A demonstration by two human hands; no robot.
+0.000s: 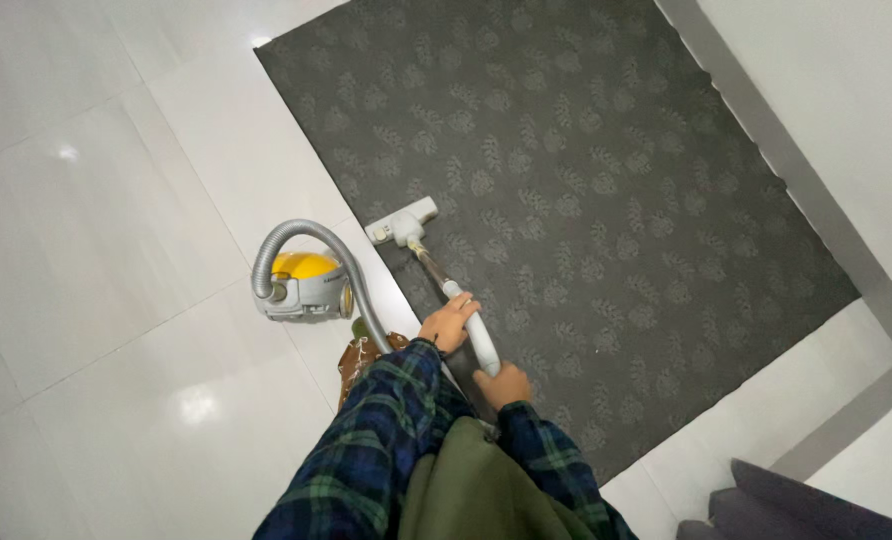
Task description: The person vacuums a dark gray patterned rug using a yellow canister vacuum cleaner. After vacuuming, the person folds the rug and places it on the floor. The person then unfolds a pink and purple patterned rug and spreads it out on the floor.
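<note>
Two hands grasp one vacuum wand, seen from above by the head camera. The left hand sits higher up the wand, its grip wrapped over the top of the pale grey handle section, fingers curled round it and closed on the tube. The right hand holds the lower end of the same handle nearer the body, its grip also closed tight around it. Both arms wear dark blue and green plaid sleeves, and an olive-green garment hangs in front of the body between them. The wand slants away from the person, up and to the left, its metal section ending in a white floor head. That floor head rests flat on the near left edge of a dark grey rug patterned with leaf shapes, close to where the rug meets the floor. A ribbed grey hose arches from the handle area over to a canister vacuum with a yellow top and grey body, which stands on the glossy white tiled floor just beside the rug's edge, to the person's left. A brown patterned thing shows just below the canister, partly hidden by the left sleeve; what it is cannot be told. A grey strip runs along the rug's far right side, and the corner of a dark grey upholstered piece shows at the lower right.
</note>
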